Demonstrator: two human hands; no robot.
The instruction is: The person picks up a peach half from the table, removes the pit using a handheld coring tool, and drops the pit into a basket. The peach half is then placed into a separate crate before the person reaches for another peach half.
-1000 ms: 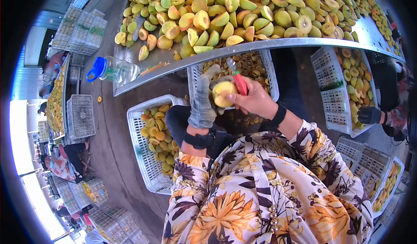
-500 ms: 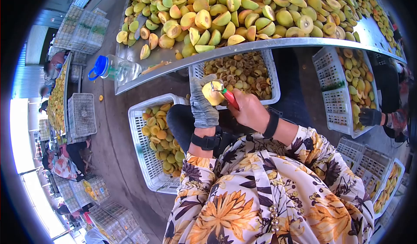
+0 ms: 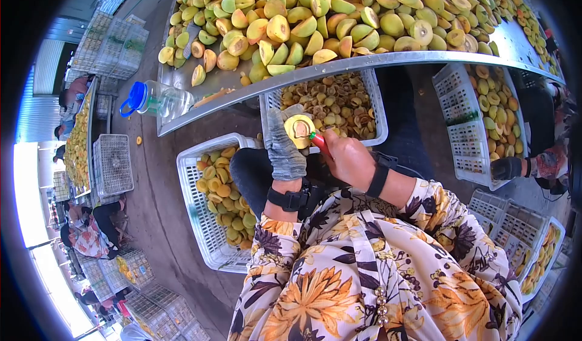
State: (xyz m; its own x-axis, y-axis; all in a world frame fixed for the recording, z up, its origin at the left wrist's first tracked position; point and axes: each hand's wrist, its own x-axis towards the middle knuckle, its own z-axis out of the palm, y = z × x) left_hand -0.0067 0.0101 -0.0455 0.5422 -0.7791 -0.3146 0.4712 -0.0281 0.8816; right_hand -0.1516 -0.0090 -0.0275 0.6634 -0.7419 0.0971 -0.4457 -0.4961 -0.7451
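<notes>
My left hand (image 3: 285, 153), in a grey glove, holds a yellow-green peach half (image 3: 308, 138) with its cut face up. A brown stone shows in the middle of that face. My bare right hand (image 3: 353, 164) is closed round the red-and-green handle of a pitting tool (image 3: 322, 144). Its thin looped metal blade lies at the cut face, around the stone. Directly beyond the hands, a white crate (image 3: 381, 125) under the table edge holds brownish stones and scraps. To the left, another white crate (image 3: 193, 210) contains peach halves.
A metal table (image 3: 212, 86) piled with peach halves (image 3: 291, 25) spans the front, its raised rim close beyond my hands. A blue-capped water bottle (image 3: 163, 100) lies on its left corner. At right stands a crate of halves (image 3: 451, 119), with a co-worker's gloved hand (image 3: 508, 168) at it.
The peach half has turned so that its cut face and stone now show toward me. The tool's blade has shifted to the lower side of the stone; both hands keep their hold.
</notes>
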